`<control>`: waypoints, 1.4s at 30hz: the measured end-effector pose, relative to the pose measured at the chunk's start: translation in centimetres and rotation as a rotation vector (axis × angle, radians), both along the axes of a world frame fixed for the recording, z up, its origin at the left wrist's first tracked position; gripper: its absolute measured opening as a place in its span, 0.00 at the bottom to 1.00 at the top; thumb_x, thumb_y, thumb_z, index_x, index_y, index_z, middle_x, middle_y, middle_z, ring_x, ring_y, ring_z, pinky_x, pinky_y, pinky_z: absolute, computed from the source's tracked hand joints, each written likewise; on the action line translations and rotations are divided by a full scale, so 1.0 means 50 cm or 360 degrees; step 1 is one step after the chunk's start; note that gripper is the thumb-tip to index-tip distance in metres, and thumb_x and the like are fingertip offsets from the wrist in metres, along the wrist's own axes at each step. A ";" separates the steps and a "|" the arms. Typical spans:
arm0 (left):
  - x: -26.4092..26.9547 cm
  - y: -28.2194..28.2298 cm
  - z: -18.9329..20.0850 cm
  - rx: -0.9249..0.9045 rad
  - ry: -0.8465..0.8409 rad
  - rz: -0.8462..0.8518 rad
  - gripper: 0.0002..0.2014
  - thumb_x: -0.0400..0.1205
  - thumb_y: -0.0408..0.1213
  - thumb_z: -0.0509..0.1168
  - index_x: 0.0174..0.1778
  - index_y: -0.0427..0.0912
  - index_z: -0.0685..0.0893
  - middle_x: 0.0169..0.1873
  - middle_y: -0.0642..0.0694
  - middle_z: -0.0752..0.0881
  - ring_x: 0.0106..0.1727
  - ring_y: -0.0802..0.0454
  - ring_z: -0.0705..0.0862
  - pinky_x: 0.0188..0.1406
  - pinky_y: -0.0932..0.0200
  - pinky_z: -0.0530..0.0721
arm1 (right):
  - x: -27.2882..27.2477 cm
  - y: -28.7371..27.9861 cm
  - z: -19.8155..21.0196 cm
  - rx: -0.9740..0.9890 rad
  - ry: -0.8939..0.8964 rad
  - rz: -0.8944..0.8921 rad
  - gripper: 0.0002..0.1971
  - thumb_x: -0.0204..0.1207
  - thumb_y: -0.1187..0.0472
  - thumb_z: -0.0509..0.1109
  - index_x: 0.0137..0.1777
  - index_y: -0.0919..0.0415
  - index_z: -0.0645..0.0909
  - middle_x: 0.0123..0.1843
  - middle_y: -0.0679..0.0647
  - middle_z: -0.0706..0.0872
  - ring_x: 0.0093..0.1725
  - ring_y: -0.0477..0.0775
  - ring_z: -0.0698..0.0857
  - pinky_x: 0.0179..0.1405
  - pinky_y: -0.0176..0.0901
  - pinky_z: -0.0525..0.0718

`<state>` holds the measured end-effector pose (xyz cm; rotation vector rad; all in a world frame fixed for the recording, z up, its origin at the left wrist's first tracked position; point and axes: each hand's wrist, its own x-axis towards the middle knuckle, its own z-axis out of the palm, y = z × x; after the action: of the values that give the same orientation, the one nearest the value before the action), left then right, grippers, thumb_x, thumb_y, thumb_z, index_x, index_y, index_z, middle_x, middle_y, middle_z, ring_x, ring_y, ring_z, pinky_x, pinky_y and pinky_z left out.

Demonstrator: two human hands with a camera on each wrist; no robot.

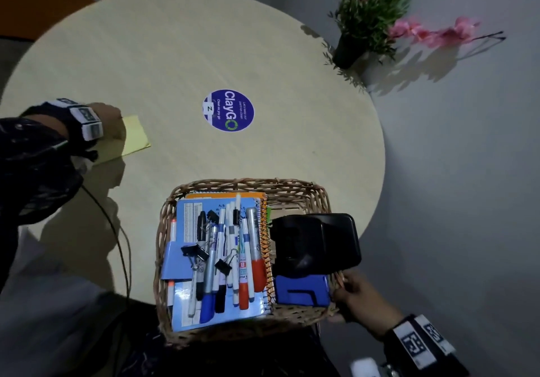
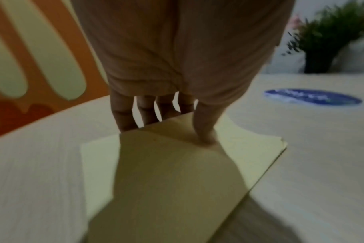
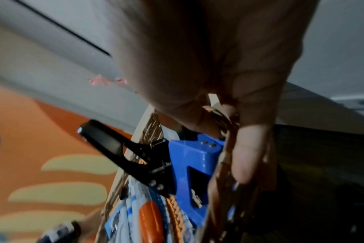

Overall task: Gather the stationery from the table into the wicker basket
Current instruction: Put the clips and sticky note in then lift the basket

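A pale yellow paper pad [image 1: 135,135] lies at the table's left edge. My left hand [image 1: 109,122] pinches it: the thumb presses on top and the fingers [image 2: 125,118] curl under its lifted far edge [image 2: 177,156]. The wicker basket [image 1: 295,189] stands at the near edge and overhangs it. It holds notebooks, several markers [image 1: 257,248], binder clips [image 1: 194,252], and a black and blue hole punch [image 1: 314,248]. My right hand [image 1: 355,297] grips the basket's right rim [image 3: 224,164], thumb inside beside the hole punch [image 3: 187,166].
The round beige table [image 1: 175,55] carries a blue round sticker [image 1: 228,110] at its middle. A potted plant with pink flowers [image 1: 365,23] stands at the far right edge against the grey wall. A black cable [image 1: 117,230] hangs from my left wrist.
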<state>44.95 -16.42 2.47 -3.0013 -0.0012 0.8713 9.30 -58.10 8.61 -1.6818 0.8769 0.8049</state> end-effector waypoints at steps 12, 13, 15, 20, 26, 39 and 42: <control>-0.389 -0.089 0.194 -0.1659 -0.0149 0.0541 0.21 0.80 0.27 0.64 0.65 0.48 0.69 0.43 0.46 0.80 0.37 0.46 0.82 0.29 0.63 0.83 | 0.227 -0.046 0.004 -0.0419 -0.0405 0.0701 0.09 0.80 0.62 0.62 0.56 0.48 0.78 0.42 0.62 0.88 0.22 0.46 0.84 0.34 0.52 0.86; -0.423 -0.108 0.190 -0.1669 -0.0132 0.0491 0.21 0.79 0.27 0.65 0.65 0.48 0.69 0.43 0.46 0.81 0.38 0.47 0.82 0.34 0.57 0.83 | 0.252 -0.048 -0.004 -0.0441 -0.0425 0.0713 0.06 0.80 0.60 0.63 0.51 0.47 0.79 0.42 0.63 0.88 0.23 0.50 0.85 0.33 0.51 0.86; -0.475 -0.146 0.168 -0.1602 -0.0130 0.0439 0.22 0.77 0.31 0.68 0.64 0.49 0.71 0.41 0.48 0.82 0.37 0.51 0.81 0.42 0.55 0.80 | 0.307 -0.046 -0.018 -0.0516 -0.0488 0.0715 0.04 0.78 0.57 0.64 0.47 0.49 0.80 0.43 0.65 0.89 0.28 0.59 0.86 0.35 0.54 0.88; -0.522 -0.233 0.120 -0.1593 -0.0332 0.0629 0.25 0.77 0.26 0.67 0.70 0.43 0.71 0.42 0.56 0.83 0.41 0.54 0.84 0.51 0.60 0.81 | 0.414 -0.003 -0.004 -0.0623 -0.0706 0.0778 0.06 0.79 0.59 0.64 0.51 0.50 0.81 0.45 0.66 0.89 0.41 0.66 0.89 0.49 0.63 0.88; -0.474 -0.240 0.110 -0.1494 -0.0716 0.0643 0.19 0.79 0.28 0.64 0.67 0.41 0.78 0.55 0.47 0.86 0.52 0.60 0.84 0.60 0.51 0.83 | 0.412 0.041 0.011 -0.0403 -0.0823 0.0450 0.22 0.78 0.63 0.65 0.72 0.55 0.71 0.60 0.63 0.84 0.46 0.63 0.86 0.43 0.54 0.88; -0.366 -0.113 0.094 -0.0643 -0.0051 0.0286 0.11 0.87 0.42 0.50 0.42 0.39 0.67 0.29 0.48 0.69 0.40 0.43 0.74 0.41 0.53 0.69 | 0.254 0.143 0.024 0.0006 -0.0334 0.0763 0.08 0.80 0.55 0.63 0.55 0.45 0.70 0.46 0.59 0.89 0.35 0.62 0.90 0.35 0.57 0.91; -0.399 -0.042 0.116 -0.0683 -0.0078 0.0384 0.12 0.87 0.42 0.50 0.42 0.39 0.67 0.31 0.46 0.71 0.39 0.45 0.73 0.41 0.55 0.68 | 0.257 0.194 0.053 0.0121 -0.0350 0.0872 0.09 0.81 0.59 0.61 0.57 0.48 0.69 0.42 0.57 0.89 0.31 0.60 0.88 0.34 0.54 0.89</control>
<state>25.02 -18.54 8.26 -3.4794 -0.2077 0.9182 22.13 -48.40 11.28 -1.9252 0.2248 0.9740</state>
